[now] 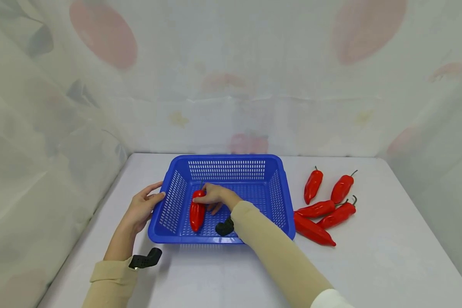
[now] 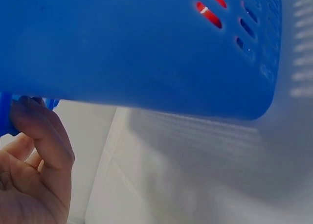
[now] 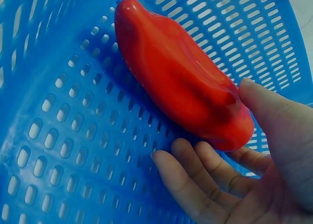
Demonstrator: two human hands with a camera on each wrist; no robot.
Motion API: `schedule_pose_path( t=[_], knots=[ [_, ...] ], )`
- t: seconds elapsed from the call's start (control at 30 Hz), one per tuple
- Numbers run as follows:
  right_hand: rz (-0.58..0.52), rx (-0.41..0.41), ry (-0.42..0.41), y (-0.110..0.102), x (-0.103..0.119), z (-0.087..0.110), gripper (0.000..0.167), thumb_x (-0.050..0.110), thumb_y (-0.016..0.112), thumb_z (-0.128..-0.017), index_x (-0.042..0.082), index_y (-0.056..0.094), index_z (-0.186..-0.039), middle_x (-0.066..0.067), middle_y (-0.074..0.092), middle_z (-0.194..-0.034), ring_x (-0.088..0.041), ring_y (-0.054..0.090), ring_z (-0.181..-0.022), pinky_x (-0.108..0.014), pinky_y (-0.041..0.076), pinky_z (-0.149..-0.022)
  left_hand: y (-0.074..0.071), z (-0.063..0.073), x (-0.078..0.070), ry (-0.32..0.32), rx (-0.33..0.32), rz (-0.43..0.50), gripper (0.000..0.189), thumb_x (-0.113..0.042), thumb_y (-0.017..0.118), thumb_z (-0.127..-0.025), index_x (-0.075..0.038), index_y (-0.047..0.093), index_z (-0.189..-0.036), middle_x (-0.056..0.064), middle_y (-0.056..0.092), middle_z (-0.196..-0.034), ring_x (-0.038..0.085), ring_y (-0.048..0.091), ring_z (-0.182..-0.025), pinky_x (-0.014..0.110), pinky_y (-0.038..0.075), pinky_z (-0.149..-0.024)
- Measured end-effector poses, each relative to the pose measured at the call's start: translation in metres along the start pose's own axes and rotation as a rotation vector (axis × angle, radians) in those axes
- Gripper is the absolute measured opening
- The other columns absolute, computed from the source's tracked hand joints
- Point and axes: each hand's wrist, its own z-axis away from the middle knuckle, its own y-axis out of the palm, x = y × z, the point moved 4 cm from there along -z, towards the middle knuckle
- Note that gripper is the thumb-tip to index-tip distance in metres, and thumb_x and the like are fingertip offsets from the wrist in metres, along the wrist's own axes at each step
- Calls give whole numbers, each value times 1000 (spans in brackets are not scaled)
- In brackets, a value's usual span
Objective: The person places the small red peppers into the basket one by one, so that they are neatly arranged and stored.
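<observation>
A blue plastic basket [image 1: 227, 158] with slotted walls stands on the white table. At its left side my left hand [image 1: 141, 210] grips the rim, thumb and fingers on the edge; the left wrist view shows curled fingers [image 2: 51, 136] at the rim. Inside the basket, on the left, lies a glossy red pepper [image 1: 197, 216], stem end away from me. My right hand [image 1: 217, 196] reaches in and pinches it near the stem end. In the right wrist view the thumb [image 3: 269, 99] touches the pepper [image 3: 181, 77], a finger passes behind it, and the other fingers bend beside it.
Right of the basket several more red peppers lie loosely grouped, one [image 1: 313, 231] close against the basket's side and another [image 1: 313, 186] farther back. A patterned pale sheet [image 1: 231, 77] hangs behind the table [image 1: 385, 239] and along both sides.
</observation>
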Motion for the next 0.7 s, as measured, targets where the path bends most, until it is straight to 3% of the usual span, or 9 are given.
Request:
schedule_pose_path(
  t=[0.27, 0.47, 0.7],
  knots=[
    [32, -8, -9, -10, 6, 8, 58, 30, 59, -90, 5, 33, -136, -16, 53, -113, -32, 63, -92, -41, 55, -69, 0, 1, 0, -10, 3, 7, 59, -32, 56, -92, -18, 31, -144, -1, 65, -97, 14, 66, -78, 35, 56, -67],
    [119, -41, -52, -22, 17, 15, 53, 28, 59, -90, 7, 39, -135, -16, 57, -104, -33, 62, -94, -40, 56, -69, -1, 2, -3, -17, 16, 16, 59, -28, 54, -93, -16, 29, -145, 1, 64, -100, 14, 66, -79, 34, 55, -67],
    [264, -74, -145, -33, 31, 29, 51, 28, 59, -90, 7, 42, -134, -14, 55, -118, -31, 61, -96, -38, 56, -68, 5, 13, -19, -18, 20, 13, 56, -21, 52, -95, -11, 28, -145, 5, 65, -100, 16, 66, -78, 34, 55, -67]
  ],
)
